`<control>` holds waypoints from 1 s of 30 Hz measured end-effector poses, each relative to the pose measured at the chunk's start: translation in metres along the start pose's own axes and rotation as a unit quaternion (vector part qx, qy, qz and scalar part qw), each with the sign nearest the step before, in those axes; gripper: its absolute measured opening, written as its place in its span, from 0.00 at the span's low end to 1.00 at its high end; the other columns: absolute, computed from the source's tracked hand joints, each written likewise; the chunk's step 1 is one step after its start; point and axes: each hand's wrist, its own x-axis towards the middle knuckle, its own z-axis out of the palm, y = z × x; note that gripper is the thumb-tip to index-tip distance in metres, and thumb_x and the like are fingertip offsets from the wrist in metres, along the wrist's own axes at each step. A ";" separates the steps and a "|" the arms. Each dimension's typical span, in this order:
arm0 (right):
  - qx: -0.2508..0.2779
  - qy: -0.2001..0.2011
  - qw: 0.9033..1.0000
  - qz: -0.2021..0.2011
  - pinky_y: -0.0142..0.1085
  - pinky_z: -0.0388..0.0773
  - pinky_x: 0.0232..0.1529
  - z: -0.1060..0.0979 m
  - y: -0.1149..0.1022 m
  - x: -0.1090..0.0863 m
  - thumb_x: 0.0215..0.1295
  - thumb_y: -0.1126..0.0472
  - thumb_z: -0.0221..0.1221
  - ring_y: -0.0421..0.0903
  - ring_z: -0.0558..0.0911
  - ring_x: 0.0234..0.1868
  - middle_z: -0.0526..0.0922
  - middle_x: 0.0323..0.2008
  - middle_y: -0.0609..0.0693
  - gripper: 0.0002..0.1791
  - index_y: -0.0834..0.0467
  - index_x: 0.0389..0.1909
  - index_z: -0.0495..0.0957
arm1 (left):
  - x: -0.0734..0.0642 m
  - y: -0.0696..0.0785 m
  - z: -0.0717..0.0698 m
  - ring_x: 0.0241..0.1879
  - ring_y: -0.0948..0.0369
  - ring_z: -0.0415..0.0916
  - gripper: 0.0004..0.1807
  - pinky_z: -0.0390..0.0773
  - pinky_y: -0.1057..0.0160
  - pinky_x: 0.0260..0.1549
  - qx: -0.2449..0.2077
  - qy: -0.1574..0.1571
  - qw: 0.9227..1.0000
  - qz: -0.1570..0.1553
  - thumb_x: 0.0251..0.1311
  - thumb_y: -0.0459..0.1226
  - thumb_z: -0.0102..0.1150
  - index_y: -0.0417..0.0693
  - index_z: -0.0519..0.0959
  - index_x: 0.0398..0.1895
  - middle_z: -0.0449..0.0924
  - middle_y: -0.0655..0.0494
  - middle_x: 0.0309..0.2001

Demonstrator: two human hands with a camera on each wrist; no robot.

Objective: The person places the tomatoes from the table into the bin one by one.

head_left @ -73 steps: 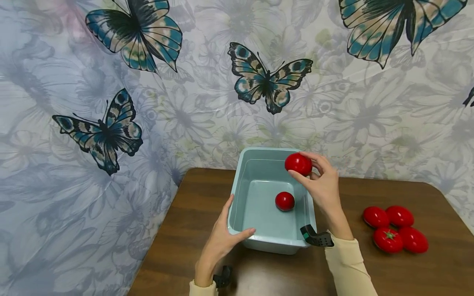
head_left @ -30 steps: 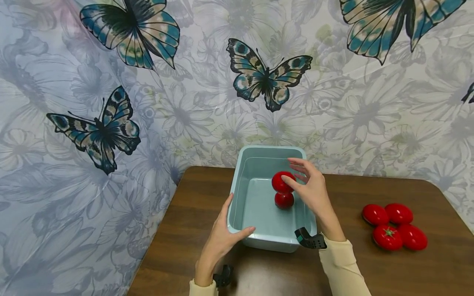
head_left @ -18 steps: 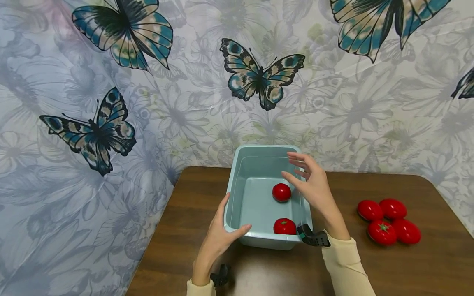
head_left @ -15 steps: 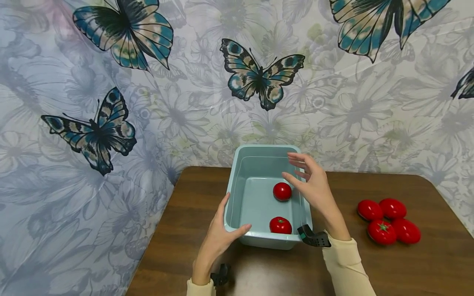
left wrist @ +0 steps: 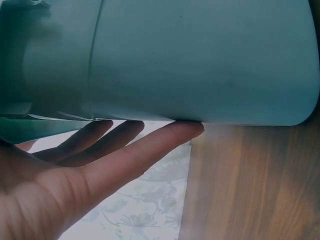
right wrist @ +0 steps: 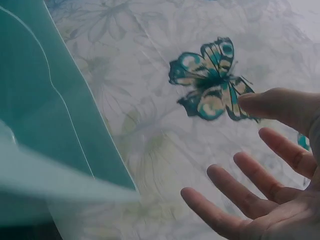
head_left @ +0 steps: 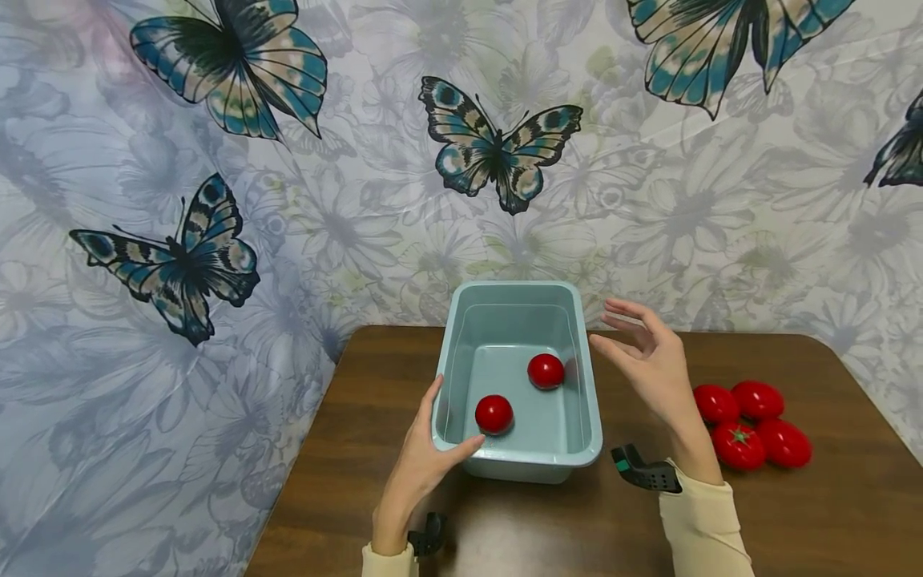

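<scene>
Tomatoes (head_left: 767,439), four glossy red rounds, lie right of and nearer me than my right grip (head_left: 652,365), its fingers (right wrist: 235,189) apart and empty

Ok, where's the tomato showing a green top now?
In the head view, the tomato is on the table right of the tub, front left in a cluster with three other tomatoes.

Smooth plastic is seen in the tub (head_left: 519,465), glossy skin on the tomatoes (head_left: 546,371) inside it, wood grain on the table (head_left: 548,533) beneath.
</scene>
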 end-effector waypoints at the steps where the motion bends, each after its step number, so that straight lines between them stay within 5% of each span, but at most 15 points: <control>1: 0.013 0.008 1.000 -0.003 0.27 0.81 0.52 -0.006 0.001 -0.001 0.65 0.77 0.65 0.39 0.82 0.59 0.80 0.61 0.47 0.28 0.64 0.67 0.76 | 0.000 0.000 0.000 0.73 0.41 0.62 0.58 0.69 0.30 0.64 -0.001 -0.001 1.000 0.003 0.56 0.51 0.78 0.64 0.51 0.85 0.56 0.46 0.80; 12: 0.053 0.078 0.995 -0.027 0.25 0.81 0.49 -0.102 0.008 -0.022 0.59 0.87 0.62 0.41 0.83 0.56 0.82 0.59 0.51 0.33 0.70 0.67 0.74 | 0.000 0.003 -0.009 0.70 0.44 0.66 0.58 0.70 0.36 0.65 -0.003 0.021 1.000 0.021 0.56 0.48 0.79 0.64 0.51 0.85 0.57 0.47 0.80; 18: -0.036 0.100 0.994 -0.010 0.20 0.77 0.53 -0.146 0.022 -0.049 0.58 0.88 0.62 0.37 0.82 0.57 0.81 0.61 0.47 0.36 0.69 0.69 0.72 | 0.000 0.001 -0.009 0.69 0.44 0.68 0.59 0.71 0.39 0.64 0.003 0.023 1.000 0.020 0.55 0.48 0.79 0.64 0.51 0.85 0.60 0.46 0.78; 23: -0.100 0.098 0.990 0.032 0.18 0.75 0.51 -0.160 0.059 -0.071 0.60 0.84 0.65 0.29 0.82 0.54 0.80 0.60 0.37 0.36 0.64 0.70 0.74 | -0.001 0.000 -0.006 0.72 0.44 0.64 0.59 0.67 0.37 0.66 0.008 0.019 1.000 0.022 0.55 0.48 0.79 0.64 0.51 0.85 0.59 0.46 0.79; 26: -0.209 0.099 0.968 0.093 0.13 0.73 0.46 -0.163 0.083 -0.089 0.64 0.72 0.70 0.19 0.77 0.49 0.75 0.56 0.26 0.32 0.59 0.69 0.75 | -0.001 0.001 -0.002 0.73 0.42 0.63 0.59 0.67 0.35 0.67 0.003 0.012 1.000 0.024 0.54 0.47 0.80 0.63 0.51 0.85 0.58 0.44 0.79; 30: -0.312 0.103 0.930 0.164 0.10 0.68 0.40 -0.163 0.108 -0.109 0.64 0.59 0.74 0.13 0.67 0.44 0.74 0.56 0.42 0.32 0.62 0.67 0.77 | -0.001 0.001 0.001 0.73 0.42 0.63 0.59 0.67 0.36 0.66 0.000 0.006 1.000 0.025 0.54 0.47 0.80 0.62 0.51 0.85 0.59 0.43 0.79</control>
